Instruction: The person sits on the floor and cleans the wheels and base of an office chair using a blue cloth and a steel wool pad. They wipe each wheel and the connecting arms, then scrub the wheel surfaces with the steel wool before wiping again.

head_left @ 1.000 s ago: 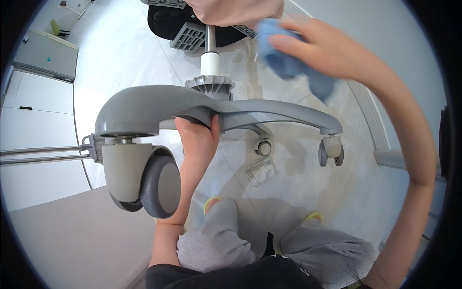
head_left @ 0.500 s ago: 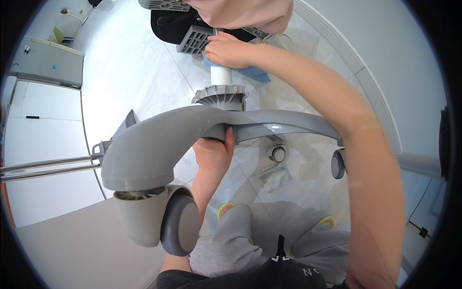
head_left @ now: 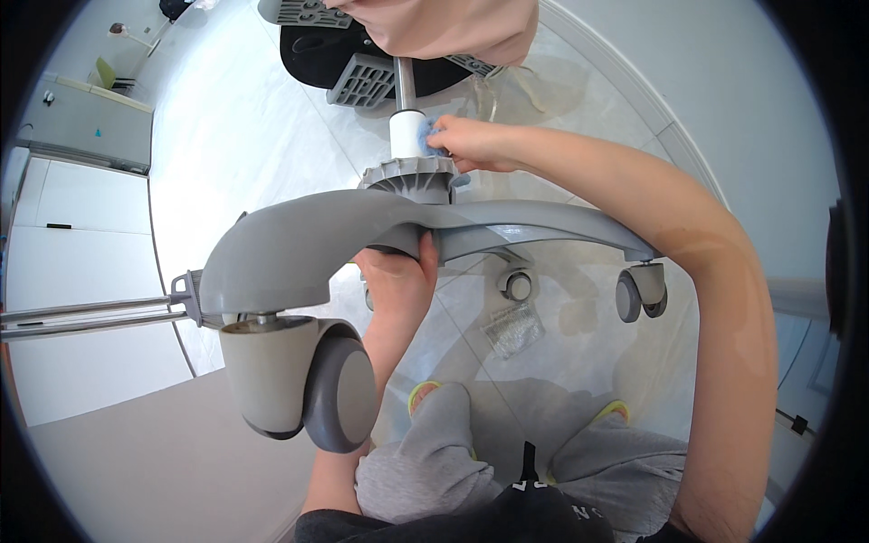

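A grey swivel-chair base (head_left: 272, 244) with casters stretches across the middle, one large caster (head_left: 339, 389) hanging close at the left. My left hand (head_left: 396, 281) grips the hub of the base, thumb up along its near side; its other fingers are partly hidden. From the hub's ribbed collar a white column (head_left: 405, 136) leads to a thin metal rod (head_left: 405, 83) and the chair's black underside. My right hand (head_left: 475, 145) pinches a blue cloth (head_left: 425, 134) against the right side of the white column, just beyond the collar.
A pink cloth cover (head_left: 444, 32) drapes over the chair at the top. Beneath the base, a clear plastic packet (head_left: 516, 331) lies on the tiled floor. Metal bars (head_left: 100, 317) and white cabinets (head_left: 95, 195) stand at left; a wall (head_left: 697, 100) runs along the right.
My right hand has moved with the cloth down the column toward the collar and round to its right side, uncovering the metal rod. The chair base has turned slightly; my left hand keeps its hold.
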Demonstrator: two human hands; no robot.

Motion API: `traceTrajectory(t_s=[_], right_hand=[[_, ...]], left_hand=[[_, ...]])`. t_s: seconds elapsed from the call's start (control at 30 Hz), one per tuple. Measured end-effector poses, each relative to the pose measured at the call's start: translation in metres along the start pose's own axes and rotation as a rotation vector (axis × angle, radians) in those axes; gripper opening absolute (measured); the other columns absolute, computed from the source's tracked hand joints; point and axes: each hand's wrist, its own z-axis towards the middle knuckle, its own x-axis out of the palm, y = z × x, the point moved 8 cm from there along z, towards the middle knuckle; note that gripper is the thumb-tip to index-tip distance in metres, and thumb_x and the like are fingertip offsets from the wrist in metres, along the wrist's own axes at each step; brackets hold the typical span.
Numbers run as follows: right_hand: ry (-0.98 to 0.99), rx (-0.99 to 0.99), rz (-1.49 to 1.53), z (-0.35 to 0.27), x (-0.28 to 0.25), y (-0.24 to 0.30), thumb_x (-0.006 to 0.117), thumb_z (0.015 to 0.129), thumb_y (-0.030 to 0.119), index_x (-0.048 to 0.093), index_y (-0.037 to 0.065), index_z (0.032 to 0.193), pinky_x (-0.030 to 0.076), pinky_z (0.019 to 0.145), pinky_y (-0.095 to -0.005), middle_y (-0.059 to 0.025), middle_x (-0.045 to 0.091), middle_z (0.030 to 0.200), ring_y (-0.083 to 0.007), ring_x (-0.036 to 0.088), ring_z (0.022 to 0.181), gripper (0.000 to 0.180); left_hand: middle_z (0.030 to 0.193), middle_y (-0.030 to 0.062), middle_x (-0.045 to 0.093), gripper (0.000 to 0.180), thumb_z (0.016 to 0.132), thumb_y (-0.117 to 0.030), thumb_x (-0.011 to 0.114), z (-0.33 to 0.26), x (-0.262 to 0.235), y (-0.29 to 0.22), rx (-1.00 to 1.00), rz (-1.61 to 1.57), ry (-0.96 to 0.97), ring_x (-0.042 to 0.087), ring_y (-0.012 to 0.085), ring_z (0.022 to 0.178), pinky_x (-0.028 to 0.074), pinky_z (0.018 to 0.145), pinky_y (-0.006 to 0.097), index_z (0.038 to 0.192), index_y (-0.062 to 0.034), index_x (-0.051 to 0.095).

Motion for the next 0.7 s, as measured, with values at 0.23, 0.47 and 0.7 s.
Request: traceTrajectory(t_s=[0.23, 0.47, 0.7], right_hand=[[-0.05, -0.327, -0.238, -0.07, -0.049, 0.064, 0.049, 0.093, 0.035, 0.058, 0.011, 0.103, 0.044, 0.07, -0.0242, -0.0001, 0.058, 0.097, -0.0103, 0.054, 0.081, 0.028], [0.063, -0.209, -1.014, -0.122, 0.025, 0.005, 0.043, 0.097, 0.034, 0.038, 0.007, 0.133, 0.043, 0.089, -0.0444, -0.0223, 0.057, 0.115, -0.0391, 0.054, 0.106, 0.045], [0.045, -0.054, -0.791, -0.224, -0.04, -0.015, 0.039, 0.098, 0.031, 0.039, 0.004, 0.132, 0.043, 0.082, -0.041, -0.019, 0.057, 0.099, -0.036, 0.055, 0.092, 0.044]], left_hand=[[0.116, 0.0296, 0.04, 0.075, 0.081, -0.005, 0.063, 0.007, -0.004, -0.008, -0.016, 0.008, 0.029, 0.046, 0.0447, 0.101, 0.035, 0.09, 0.052, 0.13, 0.0058, 0.008], [0.112, 0.0225, 0.048, 0.064, 0.076, -0.005, 0.065, 0.001, -0.007, 0.003, -0.047, -0.063, -0.097, 0.046, 0.042, 0.097, 0.034, 0.086, 0.051, 0.126, 0.0047, 0.026], [0.111, 0.025, 0.048, 0.052, 0.077, -0.008, 0.066, 0.004, -0.003, 0.004, -0.223, -0.162, -0.106, 0.047, 0.0412, 0.099, 0.036, 0.09, 0.046, 0.118, 0.0073, 0.039]])
